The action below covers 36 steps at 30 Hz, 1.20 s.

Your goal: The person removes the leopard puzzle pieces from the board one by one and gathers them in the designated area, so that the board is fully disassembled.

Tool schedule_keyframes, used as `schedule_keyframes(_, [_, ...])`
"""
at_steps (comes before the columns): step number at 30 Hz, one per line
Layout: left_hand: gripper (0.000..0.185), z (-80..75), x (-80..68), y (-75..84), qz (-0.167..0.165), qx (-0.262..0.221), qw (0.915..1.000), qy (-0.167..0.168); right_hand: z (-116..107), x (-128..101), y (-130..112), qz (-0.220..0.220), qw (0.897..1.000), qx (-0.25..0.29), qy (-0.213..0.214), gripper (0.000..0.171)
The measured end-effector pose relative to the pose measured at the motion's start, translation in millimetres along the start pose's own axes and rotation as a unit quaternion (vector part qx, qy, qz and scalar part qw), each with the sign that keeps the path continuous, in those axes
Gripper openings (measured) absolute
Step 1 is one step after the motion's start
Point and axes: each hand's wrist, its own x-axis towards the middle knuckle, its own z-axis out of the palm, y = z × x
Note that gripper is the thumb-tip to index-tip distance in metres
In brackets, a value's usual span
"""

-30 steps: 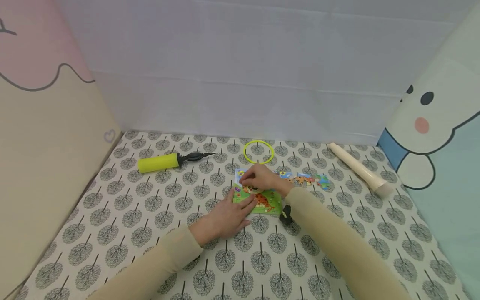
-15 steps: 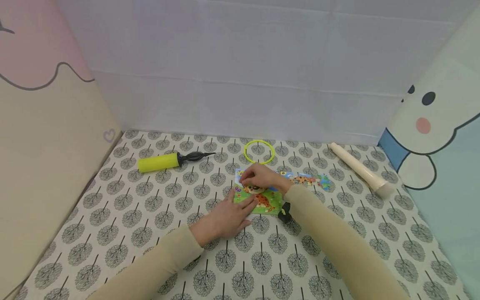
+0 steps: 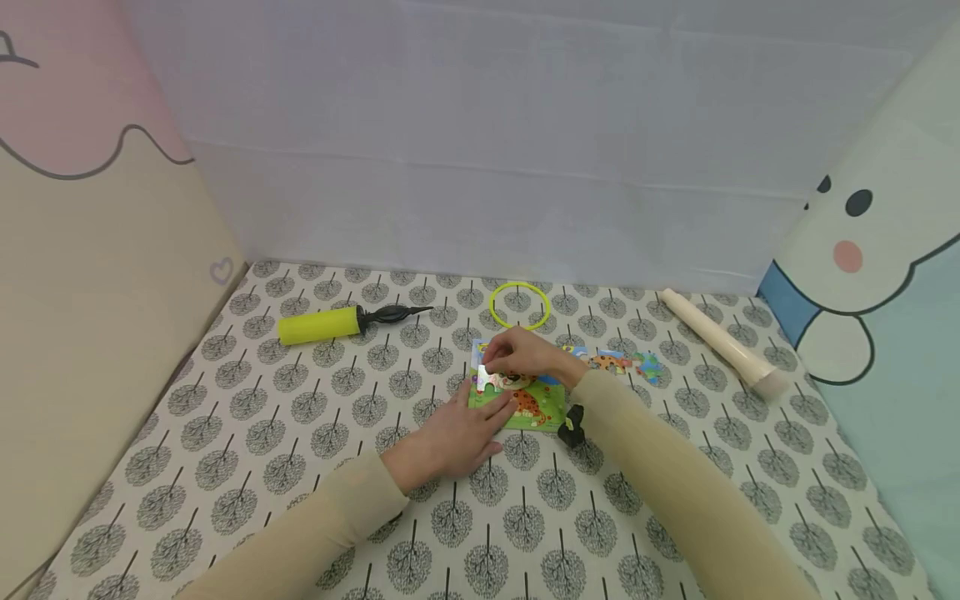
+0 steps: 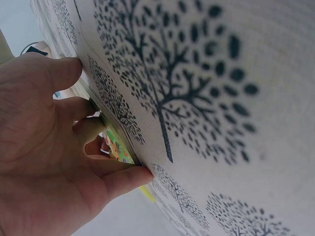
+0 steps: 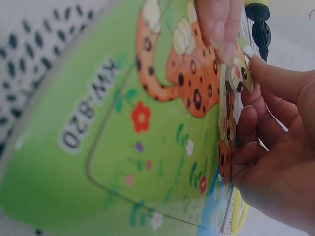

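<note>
A green jigsaw puzzle board (image 3: 551, 408) with a spotted leopard picture lies in front of me. My left hand (image 3: 457, 429) rests on its lower left part with fingers outstretched; in the left wrist view the left hand (image 4: 54, 147) is seen from the palm side, fingertips at the board's edge. My right hand (image 3: 521, 354) is over the upper left of the board. Between thumb and fingers it pinches a puzzle piece (image 5: 241, 73) with part of the leopard's face, tilted up from the board. A bright white patch (image 3: 487, 380) shows below those fingertips.
Loose puzzle pieces (image 3: 618, 362) lie right of the board. Behind it is a yellow ring (image 3: 549, 308). A yellow hand pump (image 3: 322, 326) with black nozzle lies left, a cream tube (image 3: 712, 333) right. A small black object (image 3: 572, 427) sits beside the right sleeve.
The white patch under the right fingertips has appeared on the left of the board, as the pinched piece tilts up. The left hand stays in place.
</note>
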Motion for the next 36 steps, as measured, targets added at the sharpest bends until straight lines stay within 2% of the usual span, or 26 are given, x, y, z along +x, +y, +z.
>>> schedule_keyframes(9, [0.064, -0.6, 0.2, 0.4, 0.001, -0.002, 1.0, -0.005, -1.7, 0.2, 7.0, -0.034, 0.999, 0.004, 0.005, 0.013])
schedule_keyframes(27, [0.063, -0.1, -0.3, 1.0, -0.001, 0.001, 1.0, -0.008, -5.9, -1.4, 6.3, -0.023, 0.999, 0.036, -0.007, 0.017])
schedule_keyframes(36, [0.062, 4.0, -2.0, 2.3, -0.044, -0.047, 0.9972, -0.037, -6.2, -1.2, 10.4, -0.04, 0.998, 0.039, -0.021, 0.017])
